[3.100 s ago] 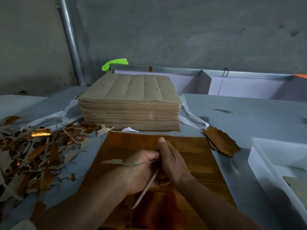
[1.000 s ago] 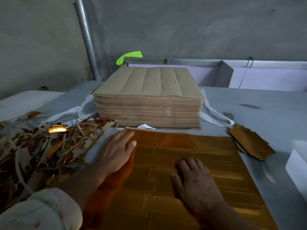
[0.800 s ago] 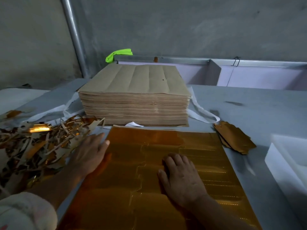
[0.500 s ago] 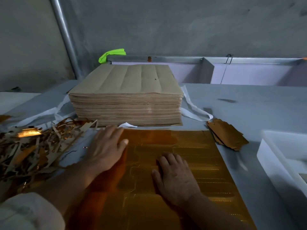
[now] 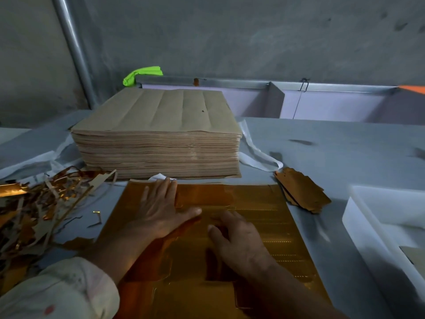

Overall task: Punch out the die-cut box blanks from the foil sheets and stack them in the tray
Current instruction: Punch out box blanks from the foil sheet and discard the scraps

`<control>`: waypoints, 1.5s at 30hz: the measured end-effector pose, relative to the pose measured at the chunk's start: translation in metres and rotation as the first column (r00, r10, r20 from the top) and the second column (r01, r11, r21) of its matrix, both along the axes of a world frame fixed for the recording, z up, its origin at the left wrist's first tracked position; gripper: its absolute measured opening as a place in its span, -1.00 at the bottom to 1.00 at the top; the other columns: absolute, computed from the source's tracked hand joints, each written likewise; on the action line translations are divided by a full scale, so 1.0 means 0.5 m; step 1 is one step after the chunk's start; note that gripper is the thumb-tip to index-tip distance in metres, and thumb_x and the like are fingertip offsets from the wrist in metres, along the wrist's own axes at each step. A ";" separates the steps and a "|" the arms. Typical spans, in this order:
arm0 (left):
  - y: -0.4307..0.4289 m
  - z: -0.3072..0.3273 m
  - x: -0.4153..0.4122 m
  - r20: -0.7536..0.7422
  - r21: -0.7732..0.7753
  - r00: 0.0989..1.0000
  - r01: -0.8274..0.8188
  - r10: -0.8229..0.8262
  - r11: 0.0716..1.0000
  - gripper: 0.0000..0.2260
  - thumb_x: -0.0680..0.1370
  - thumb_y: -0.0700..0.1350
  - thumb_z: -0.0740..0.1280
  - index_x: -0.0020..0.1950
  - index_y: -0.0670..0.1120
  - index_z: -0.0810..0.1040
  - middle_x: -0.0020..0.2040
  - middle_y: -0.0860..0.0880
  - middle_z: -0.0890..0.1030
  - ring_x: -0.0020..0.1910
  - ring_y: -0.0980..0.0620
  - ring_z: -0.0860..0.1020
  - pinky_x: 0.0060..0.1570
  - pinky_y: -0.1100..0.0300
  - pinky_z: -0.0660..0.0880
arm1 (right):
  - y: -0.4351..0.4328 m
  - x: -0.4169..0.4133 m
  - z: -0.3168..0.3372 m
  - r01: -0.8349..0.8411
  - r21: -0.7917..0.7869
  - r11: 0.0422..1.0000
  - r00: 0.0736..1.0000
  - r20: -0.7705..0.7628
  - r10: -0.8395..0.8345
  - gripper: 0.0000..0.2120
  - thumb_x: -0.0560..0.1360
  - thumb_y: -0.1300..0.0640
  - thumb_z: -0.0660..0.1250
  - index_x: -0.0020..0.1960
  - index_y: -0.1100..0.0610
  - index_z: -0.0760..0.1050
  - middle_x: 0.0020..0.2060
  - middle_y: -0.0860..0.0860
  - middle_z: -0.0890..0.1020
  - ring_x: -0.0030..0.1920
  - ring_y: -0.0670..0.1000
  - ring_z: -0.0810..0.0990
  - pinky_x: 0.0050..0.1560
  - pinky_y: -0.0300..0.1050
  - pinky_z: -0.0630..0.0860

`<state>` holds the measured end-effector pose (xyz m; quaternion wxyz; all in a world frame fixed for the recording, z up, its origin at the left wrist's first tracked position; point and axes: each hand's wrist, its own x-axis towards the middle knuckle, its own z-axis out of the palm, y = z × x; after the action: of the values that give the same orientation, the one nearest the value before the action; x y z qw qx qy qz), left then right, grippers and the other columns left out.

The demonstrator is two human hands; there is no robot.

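Gold foil sheet (image 5: 257, 217) lies flat on the desk (image 5: 340, 153) at six o'clock, right under me, its die-cut lines faintly visible across the surface. My left hand (image 5: 161, 208) is spread flat on its far left part, fingers straight; my right hand (image 5: 236, 240) sits palm down near the middle, fingers a little bent with the tips pressing, pinching nothing that I can see. I judge the sheet light, thin and slick, stiff enough to hold its shape but quick to crease or tear at the small bridges, so I would hold down the waste with one palm and push out a blank close to its cut line, not drag it by a corner. At twelve o'clock a thick stack of brown sheets (image 5: 158, 134) touches the foil's far edge and limits any forward slide. Scrap strips (image 5: 34, 208) crowd nine o'clock. A few loose blanks (image 5: 303, 194) rest at two o'clock, just beside the foil, and the white tray (image 5: 363, 222) waits at three to four o'clock, with bare desk between.
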<state>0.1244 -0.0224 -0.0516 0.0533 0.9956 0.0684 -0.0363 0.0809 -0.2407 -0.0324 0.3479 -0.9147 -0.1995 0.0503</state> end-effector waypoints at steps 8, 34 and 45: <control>0.007 -0.025 0.006 -0.015 -0.025 0.999 -0.029 0.029 0.999 0.27 0.06 0.71 -0.36 0.61 -0.03 -0.27 0.63 -0.04 -0.23 0.59 -0.04 -0.25 0.52 -0.11 -0.25 | -0.017 0.091 0.002 0.270 -0.289 0.918 0.961 0.138 -0.240 -0.39 0.52 -0.38 0.13 0.44 -0.06 0.30 0.34 -0.01 0.36 0.32 0.02 0.31 0.32 -0.01 0.31; 0.007 -0.028 0.000 0.009 -0.028 0.999 -0.036 0.036 0.999 0.24 0.10 0.71 -0.28 0.61 -0.01 -0.24 0.63 -0.03 -0.19 0.59 -0.04 -0.23 0.54 -0.11 -0.22 | 0.019 0.119 0.014 0.357 -0.300 0.885 0.934 0.110 -0.340 -0.59 0.57 -0.14 0.20 0.33 0.04 0.45 0.26 0.06 0.46 0.28 0.11 0.38 0.28 0.06 0.35; 0.007 -0.026 0.003 0.030 -0.032 0.999 -0.027 0.028 0.999 0.12 0.21 0.66 -0.23 0.63 0.02 -0.17 0.64 -0.02 -0.14 0.60 -0.05 -0.18 0.52 -0.09 -0.20 | -0.006 0.142 0.022 0.301 -0.300 0.905 0.951 0.018 -0.310 -0.82 0.55 0.22 0.22 -0.02 0.00 0.55 0.11 0.04 0.48 0.13 0.09 0.49 0.18 0.03 0.53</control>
<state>0.1257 -0.0188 -0.0644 0.0703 0.9940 0.0807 -0.0216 0.1518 -0.2436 -0.0212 0.2120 -0.9758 -0.0387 0.0384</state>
